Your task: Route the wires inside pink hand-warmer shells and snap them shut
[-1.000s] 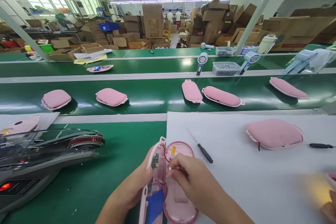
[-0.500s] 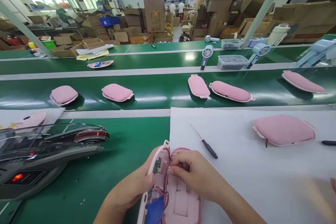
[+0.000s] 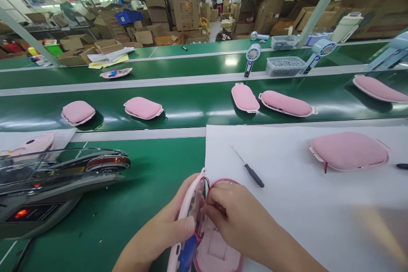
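- A grey machine [image 3: 47, 187] with a red light sits at the left edge of the bench.
- The left hand [image 3: 165, 229] is near the front edge of the bench, in the middle. Its fingers are closed around the pink shell half [image 3: 191, 204] and hold it up on its side.
- Red wires [image 3: 205, 183] run from that half to the other pink half [image 3: 219, 250], which lies flat on the white sheet [image 3: 302, 212]. A blue battery [image 3: 188, 251] sits low between the two halves.
- The right hand [image 3: 236, 216] is just beside the left hand. Its fingertips are pinched shut on something small at the wires. I cannot tell what.
- To do this well, I think the left hand should hold the shell steady, and the right hand should press the wires in gently, so none gets pulled or squashed.
- A small screwdriver [image 3: 251, 172] lies on the sheet just behind the hands.
- A closed pink case [image 3: 349, 151] lies near the right edge of the sheet.
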A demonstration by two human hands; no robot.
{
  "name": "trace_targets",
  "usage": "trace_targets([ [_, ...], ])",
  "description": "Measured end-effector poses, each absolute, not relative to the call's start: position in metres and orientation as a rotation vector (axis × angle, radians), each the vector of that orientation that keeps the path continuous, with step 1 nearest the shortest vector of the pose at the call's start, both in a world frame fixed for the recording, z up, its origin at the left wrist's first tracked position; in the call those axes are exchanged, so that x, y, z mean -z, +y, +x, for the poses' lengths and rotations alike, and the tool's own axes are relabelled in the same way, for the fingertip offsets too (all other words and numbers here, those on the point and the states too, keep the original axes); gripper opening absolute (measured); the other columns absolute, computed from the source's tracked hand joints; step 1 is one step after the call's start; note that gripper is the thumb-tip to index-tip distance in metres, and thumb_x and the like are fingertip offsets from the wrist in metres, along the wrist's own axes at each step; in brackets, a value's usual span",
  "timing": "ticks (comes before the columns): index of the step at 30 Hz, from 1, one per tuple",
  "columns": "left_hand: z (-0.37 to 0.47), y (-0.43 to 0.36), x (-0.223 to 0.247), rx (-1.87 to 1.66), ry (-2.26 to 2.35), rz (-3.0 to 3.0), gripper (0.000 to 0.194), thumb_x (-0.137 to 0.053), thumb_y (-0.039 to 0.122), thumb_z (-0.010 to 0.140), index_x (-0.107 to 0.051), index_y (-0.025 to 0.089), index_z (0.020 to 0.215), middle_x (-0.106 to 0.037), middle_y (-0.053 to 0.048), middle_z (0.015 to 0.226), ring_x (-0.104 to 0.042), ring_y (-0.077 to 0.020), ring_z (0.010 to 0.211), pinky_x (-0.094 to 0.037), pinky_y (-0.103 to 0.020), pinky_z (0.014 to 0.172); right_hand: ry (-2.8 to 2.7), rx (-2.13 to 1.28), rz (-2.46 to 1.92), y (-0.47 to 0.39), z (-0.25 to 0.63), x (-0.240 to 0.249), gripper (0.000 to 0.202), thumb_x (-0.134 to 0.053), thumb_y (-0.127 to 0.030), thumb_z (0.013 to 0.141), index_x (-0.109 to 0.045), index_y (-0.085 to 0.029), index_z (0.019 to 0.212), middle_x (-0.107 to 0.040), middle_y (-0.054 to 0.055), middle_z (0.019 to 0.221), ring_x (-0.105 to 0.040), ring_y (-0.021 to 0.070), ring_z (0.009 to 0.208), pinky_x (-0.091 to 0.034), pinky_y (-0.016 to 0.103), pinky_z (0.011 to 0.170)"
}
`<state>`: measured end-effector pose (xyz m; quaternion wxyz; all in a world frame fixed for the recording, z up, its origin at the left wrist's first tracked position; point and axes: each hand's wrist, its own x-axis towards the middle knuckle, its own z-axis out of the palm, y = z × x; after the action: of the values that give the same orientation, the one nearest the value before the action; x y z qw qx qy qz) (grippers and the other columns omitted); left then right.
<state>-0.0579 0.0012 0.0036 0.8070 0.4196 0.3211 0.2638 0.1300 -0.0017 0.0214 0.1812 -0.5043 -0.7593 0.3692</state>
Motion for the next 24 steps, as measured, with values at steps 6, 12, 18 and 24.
trace_targets([
  [6, -0.058, -0.003, -0.007, -0.581, 0.599, 0.82, 0.087, -0.073, 0.049, 0.068, -0.03, 0.031, 0.141, -0.044, -0.008, 0.137, -0.046, -0.0336, 0.119, -0.035, -0.044, 0.101, -2.334, -0.902, -1.46, -0.001, 0.128, -0.031, 0.019, -0.048, -0.01, 0.081, -0.046, -0.018, 0.063, -0.055, 0.0, 0.069, -0.044, 0.0133, 0.062, -0.025, 0.027, 0.057],
  [12, -0.075, 0.007, 0.018, -0.468, 0.464, 0.598, 0.056, -0.066, 0.05, 0.074, -0.06, 0.021, 0.121, -0.069, -0.01, 0.098, -0.061, -0.0293, 0.094, -0.046, -0.038, 0.087, -2.102, -0.941, -1.499, -0.004, 0.124, -0.015, 0.016, -0.049, -0.015, 0.086, -0.053, -0.019, 0.071, -0.059, -0.001, 0.073, -0.048, 0.0135, 0.063, -0.027, 0.025, 0.055],
  [18, -0.065, 0.002, 0.018, -0.693, 0.589, 0.549, 0.078, -0.077, 0.036, 0.063, -0.045, 0.025, 0.134, -0.066, -0.006, 0.103, -0.062, -0.0199, 0.081, -0.046, -0.028, 0.077, -1.726, -1.303, -1.412, -0.007, 0.119, -0.01, 0.015, -0.055, -0.012, 0.081, -0.057, -0.02, 0.068, -0.061, -0.005, 0.063, -0.05, 0.009, 0.057, -0.033, 0.019, 0.054],
  [24, -0.048, -0.002, 0.012, -0.714, 0.601, 0.515, 0.091, -0.08, 0.039, 0.062, -0.033, 0.029, 0.14, -0.066, -0.005, 0.096, -0.062, -0.0208, 0.086, -0.045, -0.031, 0.082, -1.585, -1.632, -1.35, 0.004, 0.119, -0.02, 0.021, -0.046, -0.012, 0.083, -0.061, -0.019, 0.07, -0.06, -0.003, 0.063, -0.053, 0.009, 0.057, -0.039, 0.018, 0.054],
])
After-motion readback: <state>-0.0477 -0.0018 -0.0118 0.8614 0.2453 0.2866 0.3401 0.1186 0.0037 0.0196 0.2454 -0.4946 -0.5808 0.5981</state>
